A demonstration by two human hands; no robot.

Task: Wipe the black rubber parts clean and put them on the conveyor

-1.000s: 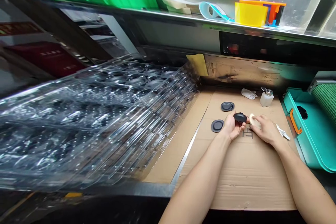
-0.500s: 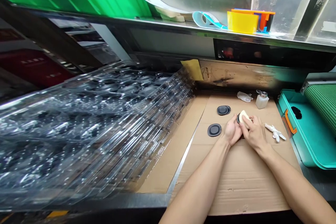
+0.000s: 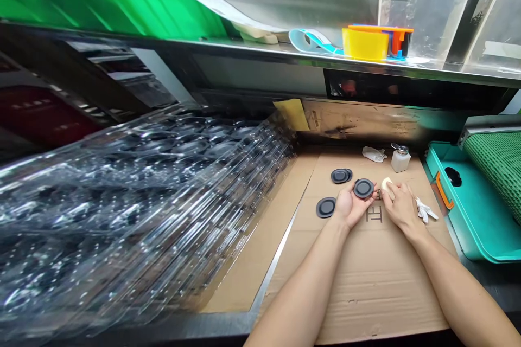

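My left hand (image 3: 350,207) grips a round black disc (image 3: 363,188) by its edge, its recessed face turned up toward me. Just to its right, my right hand (image 3: 399,205) is pinched on a small pale cloth pad (image 3: 386,182), held a little apart from the disc. Both hands hover over a sheet of brown cardboard (image 3: 378,276). A second black disc (image 3: 326,207) lies flat on the cardboard left of my left hand. A small stack of black discs (image 3: 341,175) lies a little farther back.
A stack of clear plastic blister trays (image 3: 134,200) slopes across the left. A small white dispenser bottle (image 3: 399,158), a crumpled wipe (image 3: 373,154) and a white rag (image 3: 425,210) lie near the hands. A teal bin (image 3: 468,217) stands at right. Yellow and orange boxes (image 3: 366,43) sit on the shelf.
My right hand has pulled the pad off the disc and moved slightly right. My left hand has turned the disc so its recessed face shows. The view has shifted a little.
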